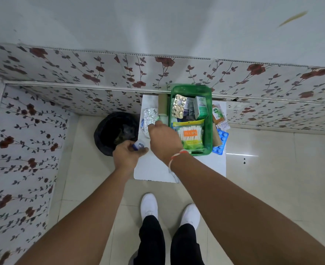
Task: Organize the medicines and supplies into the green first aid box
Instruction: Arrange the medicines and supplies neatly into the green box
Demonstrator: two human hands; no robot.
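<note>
Right now I've got both hands over the small white table (211, 165), centre of frame. L hand (127, 155) sits at the table's left edge, fingers curled round a small clear bottle w/ blue on it (138, 145); grip is closed on it. R hand (163, 140) reaches further up-frame, fingertips pinched down at the silver foil strips (149, 116) lying on the table left of the box. Can't tell if I've actually got hold of one or am just touching. A red-and-white thread band (175, 155) sits on the R wrist.

Green first aid box (208, 131) stands on the table's upper right part, close to the floral wall. Inside it: a gold blister strip (179, 107) at upper left, a green-and-white carton (201, 108) at upper right, and a cotton bud pack w/ orange label (190, 133) in the lower half. Other packs lie under those, too small to read.

Outside the box: a cardboard roll (162, 104) just left of its top corner, a brown antiseptic bottle (218, 114) just right of it, and a blue tablet strip (222, 141) at its lower right, partly tucked under the box edge.

Black-lined bin (108, 134) stands on the floor just left of the table.
</note>
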